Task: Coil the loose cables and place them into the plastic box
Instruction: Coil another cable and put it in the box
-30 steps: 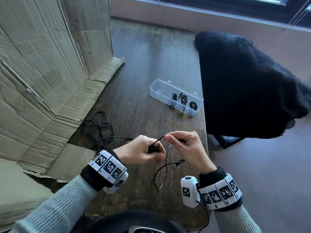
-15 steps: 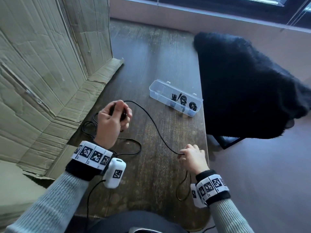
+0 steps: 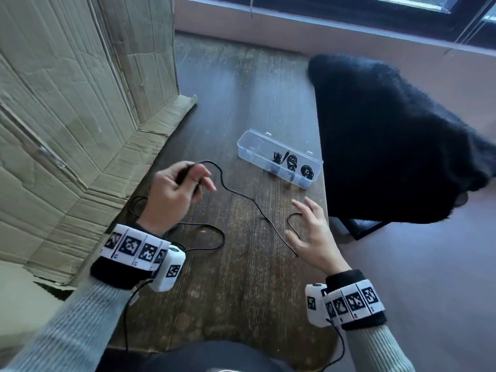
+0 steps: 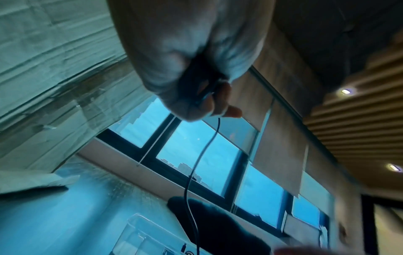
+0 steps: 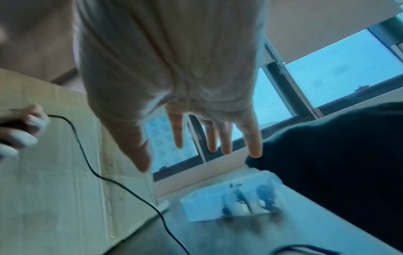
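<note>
A thin black cable (image 3: 243, 196) runs across the dark wooden table (image 3: 241, 277) from my left hand (image 3: 177, 189) toward the right edge. My left hand grips the cable's thick black end; in the left wrist view the cable (image 4: 196, 163) hangs down out of that fist (image 4: 196, 96). My right hand (image 3: 312, 232) hovers with fingers spread over the cable's curled far end and holds nothing; the right wrist view shows its straight fingers (image 5: 212, 136) and the cable (image 5: 122, 184). The clear plastic box (image 3: 279, 159) lies beyond, with coiled black cables inside.
Flattened cardboard (image 3: 80, 103) stands along the table's left side. A black fuzzy cloth (image 3: 389, 135) drapes over a chair at the right edge. More loose cable (image 3: 198, 237) loops near my left wrist. A window sill (image 3: 322, 25) runs along the back.
My left hand carried the cable end up and left, stretching the cable out. My right hand let go of the cable and now hovers with fingers spread.
</note>
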`<state>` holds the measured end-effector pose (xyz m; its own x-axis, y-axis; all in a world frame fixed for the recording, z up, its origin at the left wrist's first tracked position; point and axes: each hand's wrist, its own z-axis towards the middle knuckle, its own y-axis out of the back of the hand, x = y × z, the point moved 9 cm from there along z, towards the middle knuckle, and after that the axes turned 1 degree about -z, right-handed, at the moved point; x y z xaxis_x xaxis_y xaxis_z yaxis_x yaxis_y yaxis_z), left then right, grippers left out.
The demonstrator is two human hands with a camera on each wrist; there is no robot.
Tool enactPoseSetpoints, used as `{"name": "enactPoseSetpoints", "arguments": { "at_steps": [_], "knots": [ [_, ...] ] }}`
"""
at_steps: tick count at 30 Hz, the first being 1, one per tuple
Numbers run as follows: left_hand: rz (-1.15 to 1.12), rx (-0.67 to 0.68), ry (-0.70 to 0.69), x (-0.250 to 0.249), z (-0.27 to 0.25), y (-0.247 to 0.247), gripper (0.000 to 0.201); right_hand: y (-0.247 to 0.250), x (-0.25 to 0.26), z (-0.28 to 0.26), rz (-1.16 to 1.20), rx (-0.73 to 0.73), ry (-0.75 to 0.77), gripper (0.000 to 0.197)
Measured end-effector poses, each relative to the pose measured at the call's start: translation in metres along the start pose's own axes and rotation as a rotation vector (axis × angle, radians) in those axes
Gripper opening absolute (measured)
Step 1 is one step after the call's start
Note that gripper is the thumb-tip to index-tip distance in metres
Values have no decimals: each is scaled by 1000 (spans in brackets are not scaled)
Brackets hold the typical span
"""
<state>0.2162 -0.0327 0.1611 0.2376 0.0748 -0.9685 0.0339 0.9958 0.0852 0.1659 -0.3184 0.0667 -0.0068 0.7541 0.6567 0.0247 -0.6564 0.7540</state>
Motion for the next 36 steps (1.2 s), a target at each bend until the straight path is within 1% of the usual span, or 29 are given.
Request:
{"name": "enactPoseSetpoints", "arguments": {
  "at_steps": [2,4,5,7,8,10,12,14,16,20,21,25,27,29,31,32,33,34,35,36],
  "knots": [
    [17,134,-2,-4,-7,-24,25,4,40,4,151,-24,135,59],
    [11,225,10,-5,-13,-42,35,-2,69,7,279,39,185,51],
    [-5,248,24,-5,-15,-48,38,-8,80,9,327,80,193,49],
    [-39,248,43,-3,-15,-52,40,-21,91,11,372,125,205,45],
    [-46,229,42,-3,-14,-52,41,-26,94,12,374,117,216,42],
    [-44,189,25,-3,-12,-48,40,-30,96,14,362,52,241,36],
    [-50,181,9,-3,-10,-45,38,-30,93,14,362,-7,223,28],
    [-63,174,-24,-6,-10,-44,34,-31,89,14,443,-34,183,21],
    [-97,121,-27,-3,-8,-40,30,-29,88,11,509,-49,171,19],
    [-204,8,80,14,-6,-35,34,-35,94,5,501,-10,183,20],
    [-259,-14,107,16,-7,-36,34,-35,96,4,490,-7,188,20],
    [-689,-84,325,34,-14,-51,31,-45,101,0,449,29,181,20],
    [-815,-151,402,41,-17,-54,30,-54,103,-3,378,79,169,21],
    [-881,-215,441,45,-19,-54,26,-66,106,-7,297,156,176,20],
    [-856,-267,476,51,-21,-50,23,-80,112,-15,186,316,202,19],
    [-787,-286,480,55,-21,-46,24,-86,116,-21,100,403,240,20],
    [-675,-293,469,58,-21,-40,26,-90,120,-28,16,468,291,22],
    [-533,-277,435,60,-20,-35,32,-88,126,-34,-36,504,345,22],
    [-372,-237,383,60,-19,-31,41,-83,133,-38,-46,509,397,21],
    [-194,-166,309,57,-17,-31,50,-76,140,-39,-30,490,444,19]
  ]
}}
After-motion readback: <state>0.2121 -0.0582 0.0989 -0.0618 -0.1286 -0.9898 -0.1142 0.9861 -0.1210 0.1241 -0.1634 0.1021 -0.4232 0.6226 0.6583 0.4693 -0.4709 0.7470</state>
